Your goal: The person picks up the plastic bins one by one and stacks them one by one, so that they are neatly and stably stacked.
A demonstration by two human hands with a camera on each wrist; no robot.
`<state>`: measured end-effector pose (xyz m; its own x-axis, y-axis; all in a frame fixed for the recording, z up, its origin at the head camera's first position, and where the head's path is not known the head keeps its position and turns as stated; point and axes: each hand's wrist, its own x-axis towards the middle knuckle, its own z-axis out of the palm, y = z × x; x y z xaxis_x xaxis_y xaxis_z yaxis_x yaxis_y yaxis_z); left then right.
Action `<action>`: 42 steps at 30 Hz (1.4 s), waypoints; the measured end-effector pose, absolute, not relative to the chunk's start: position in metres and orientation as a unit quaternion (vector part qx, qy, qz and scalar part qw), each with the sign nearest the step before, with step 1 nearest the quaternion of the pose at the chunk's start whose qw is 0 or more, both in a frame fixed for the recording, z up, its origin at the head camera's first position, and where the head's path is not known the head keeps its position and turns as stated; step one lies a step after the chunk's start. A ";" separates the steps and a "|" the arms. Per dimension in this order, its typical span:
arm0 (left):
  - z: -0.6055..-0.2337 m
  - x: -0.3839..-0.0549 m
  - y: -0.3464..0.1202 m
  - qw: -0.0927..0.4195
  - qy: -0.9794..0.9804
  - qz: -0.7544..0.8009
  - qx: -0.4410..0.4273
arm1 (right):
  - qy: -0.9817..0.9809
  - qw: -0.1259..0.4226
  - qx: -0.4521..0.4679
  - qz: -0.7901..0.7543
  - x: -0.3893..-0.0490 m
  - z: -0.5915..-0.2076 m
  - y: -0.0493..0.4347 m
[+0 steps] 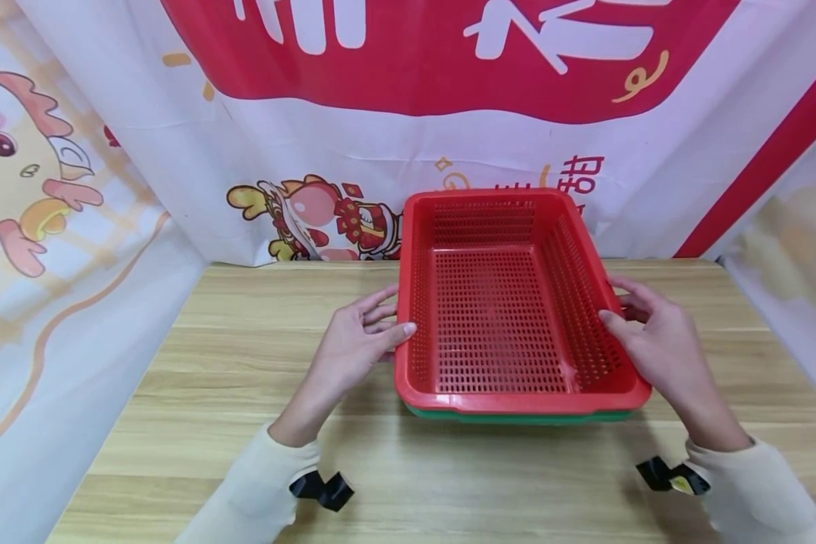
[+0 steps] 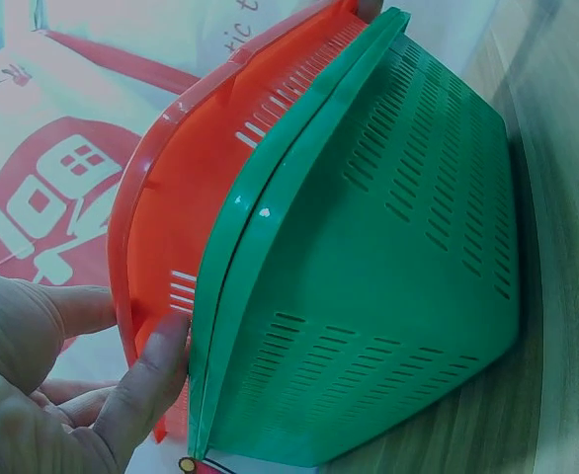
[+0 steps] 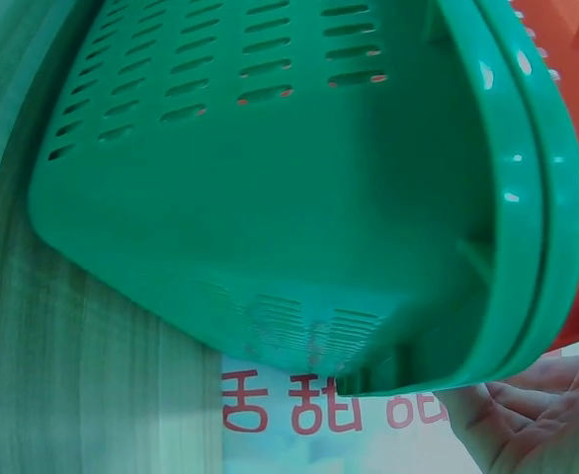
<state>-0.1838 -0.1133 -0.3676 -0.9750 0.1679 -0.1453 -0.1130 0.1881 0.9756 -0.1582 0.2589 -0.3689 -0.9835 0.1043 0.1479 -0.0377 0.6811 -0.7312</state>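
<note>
A red plastic basket (image 1: 489,325) with slotted walls sits in the top of a green basket stack (image 2: 369,247) on the table. Two green rims lie close together in both wrist views, below the red rim. My left hand (image 1: 353,340) grips the red basket's left rim, thumb on top and fingers underneath. On the opposite side my right hand (image 1: 666,344) holds the right rim, its thumb over the edge. From the head, the red basket hides most of the green ones. In the right wrist view the green wall (image 3: 270,197) covers much of the hold.
The wood-grain table (image 1: 245,378) extends around the baskets. Behind it hangs a white and red printed cloth (image 1: 353,136), close to the baskets' far side. Cloth also lines the left and right sides.
</note>
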 end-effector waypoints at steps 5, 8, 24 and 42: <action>-0.368 -0.185 -0.114 0.111 0.762 0.638 0.013 | -0.921 0.113 -0.009 0.373 -0.159 -0.369 0.258; -0.368 -0.185 -0.114 0.111 0.761 0.639 0.014 | -0.923 0.121 -0.005 0.364 -0.159 -0.369 0.259; -0.371 -0.186 -0.114 0.108 0.786 0.609 0.004 | -0.931 0.129 0.007 0.342 -0.158 -0.372 0.261; -0.368 -0.183 -0.110 0.123 0.811 0.572 0.013 | -0.933 0.123 0.007 0.338 -0.155 -0.379 0.261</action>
<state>-0.1830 -0.1104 -0.3681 -0.9696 0.1609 -0.1844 -0.1197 0.3456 0.9307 -0.1551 0.2608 -0.3786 -0.9698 0.0692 0.2341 -0.0967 0.7716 -0.6287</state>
